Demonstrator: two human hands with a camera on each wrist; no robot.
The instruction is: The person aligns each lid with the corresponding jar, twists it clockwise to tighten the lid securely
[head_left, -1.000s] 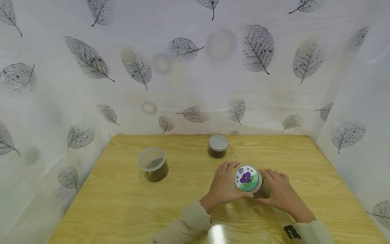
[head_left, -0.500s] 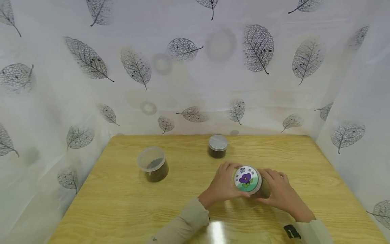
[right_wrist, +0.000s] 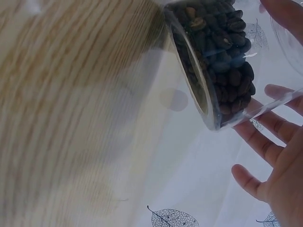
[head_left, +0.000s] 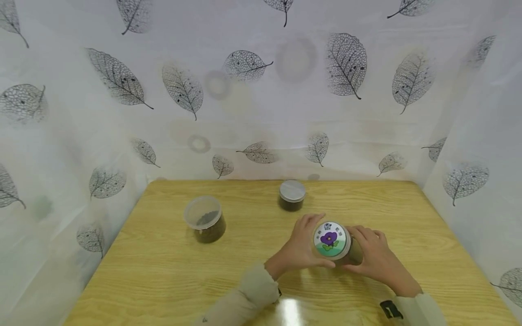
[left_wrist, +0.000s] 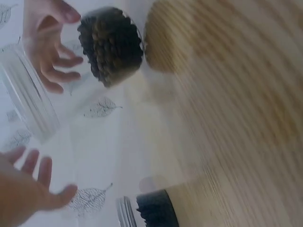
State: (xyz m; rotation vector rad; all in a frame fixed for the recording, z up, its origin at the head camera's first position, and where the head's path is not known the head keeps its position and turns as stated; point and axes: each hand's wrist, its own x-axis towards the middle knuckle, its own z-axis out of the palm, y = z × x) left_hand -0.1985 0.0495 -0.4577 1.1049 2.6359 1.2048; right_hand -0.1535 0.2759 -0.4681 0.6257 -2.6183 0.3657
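A clear screw-top jar (head_left: 356,254) of dark beans stands on the table, right of the middle. Its round lid (head_left: 331,240) bears a purple flower and a green band. My right hand (head_left: 377,256) holds the jar's side; in the right wrist view its fingers reach round behind the clear wall. The beans (right_wrist: 227,61) fill only the lower part. My left hand (head_left: 299,249) is cupped around the lid's left side. In the left wrist view, its spread fingers (left_wrist: 45,170) stand a little off the lid's edge.
An open-topped clear tub (head_left: 210,226) with dark contents stands at the left on the wooden table (head_left: 163,280). A small jar with a silver lid (head_left: 292,192) is at the back. A leaf-print curtain (head_left: 261,113) hangs behind the table.
The lid's picture has turned slightly clockwise. My left fingers have loosened and spread away from the lid. The right hand and jar stay in place.
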